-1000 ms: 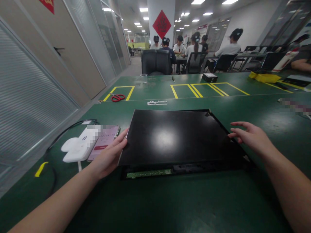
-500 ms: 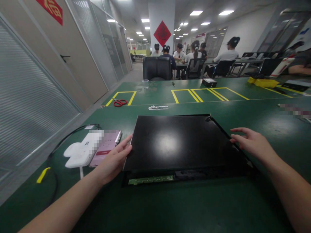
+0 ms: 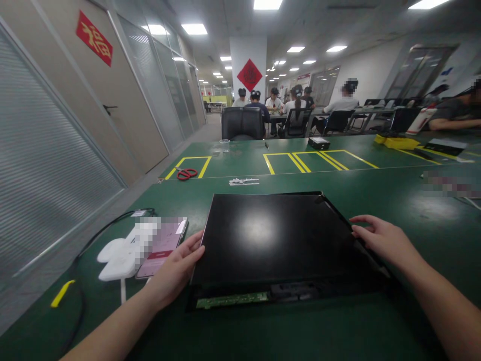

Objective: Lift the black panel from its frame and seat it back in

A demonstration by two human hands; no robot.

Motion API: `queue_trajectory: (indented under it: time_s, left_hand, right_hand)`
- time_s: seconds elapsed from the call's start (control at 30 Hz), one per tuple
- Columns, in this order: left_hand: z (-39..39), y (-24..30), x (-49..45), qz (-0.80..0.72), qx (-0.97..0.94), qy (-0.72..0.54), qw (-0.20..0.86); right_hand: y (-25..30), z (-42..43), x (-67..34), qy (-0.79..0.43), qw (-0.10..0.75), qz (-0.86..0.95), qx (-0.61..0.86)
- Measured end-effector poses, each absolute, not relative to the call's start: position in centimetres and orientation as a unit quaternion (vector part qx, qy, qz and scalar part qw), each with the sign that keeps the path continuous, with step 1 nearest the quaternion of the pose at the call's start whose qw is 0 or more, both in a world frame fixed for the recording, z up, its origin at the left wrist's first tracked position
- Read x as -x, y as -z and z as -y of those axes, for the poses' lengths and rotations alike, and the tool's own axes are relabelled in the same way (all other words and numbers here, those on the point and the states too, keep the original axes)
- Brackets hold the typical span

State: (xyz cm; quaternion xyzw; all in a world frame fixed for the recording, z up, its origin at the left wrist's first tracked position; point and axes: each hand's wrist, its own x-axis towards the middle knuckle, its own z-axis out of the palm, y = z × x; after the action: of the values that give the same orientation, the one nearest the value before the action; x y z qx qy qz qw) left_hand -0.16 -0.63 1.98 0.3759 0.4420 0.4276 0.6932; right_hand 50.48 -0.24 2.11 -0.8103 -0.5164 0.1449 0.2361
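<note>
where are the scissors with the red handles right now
In the head view, the red-handled scissors lie left on the green tabletop, beyond the flat black panel, between the side strips of the leftmost yellow tape outline.

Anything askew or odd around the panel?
Yes, the black panel looks offset on its dark frame: frame shows along the right and near sides, and a green circuit strip lies exposed at near left.

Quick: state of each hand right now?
Left hand: closed on the left edge of the flat rectangular glossy black panel.
Right hand: partly curled at the panel's right edge; whether it grips cannot be told.
</note>
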Motion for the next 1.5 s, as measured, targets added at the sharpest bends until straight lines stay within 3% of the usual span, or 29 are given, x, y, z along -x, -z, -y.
queue_trajectory:
  time_s: [0.27, 0.57, 1.17, 1.5]
  left_hand:
    - [1.0, -1.4, -0.4, -0.481, -0.458, -0.411, 0.625]
    - [0.8, -0.5, 0.9, -0.552, -0.672, -0.339, 0.358]
    - [-0.4, 4.8, 1.9, -0.498, -0.746, -0.361, 0.255]
    - [0.1, 2.4, 1.0, -0.512, -0.771, -0.298, 0.235]
  right_hand:
    - [-1.8, 0.0, -50.7, -0.105, 0.201, 0.537, 0.812]
    - [-1.3, -0.1, -51.0, -0.086, 0.179, 0.55, 0.811]
    - [0.3, -0.9, -52.9, -0.115, 0.234, 0.518, 0.814]
    - [1.2, -1.1, -53.6, -0.11, 0.274, 0.511, 0.807]
